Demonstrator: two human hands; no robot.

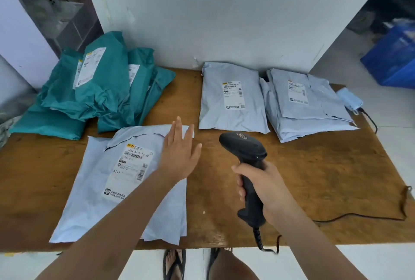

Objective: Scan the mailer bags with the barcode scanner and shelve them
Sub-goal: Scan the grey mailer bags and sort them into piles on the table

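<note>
Step in hand: scanning the near mailer bag, as I judge it; no bag here looks shelved yet.
Task's thing: that pale bag lies flat at the front left of the bench, with its label face up and the barcode unobstructed.
Left grip: fingers straight and spread, holding nothing, over the bag's far right corner. Whether the palm presses the bag I cannot tell.
Right grip: fingers wrapped round the handle of the barcode scanner, which is lifted off the bench to the right of the bag.
Scanner aim: the head points away and slightly left, not at the label.
To do it well: flatten the wrinkled film beside the label with the left palm while staying off the barcode. Swing the head left, tilt it down at the bars, then trigger.
Cable: trails off to the right, so leave slack for the swing.
Other bags: a teal pile is back left, a single pale bag back centre and a pale stack back right.
Risk: glare or creases on the label could spoil the read.
Shelf: I cannot pick it out from here.
</note>
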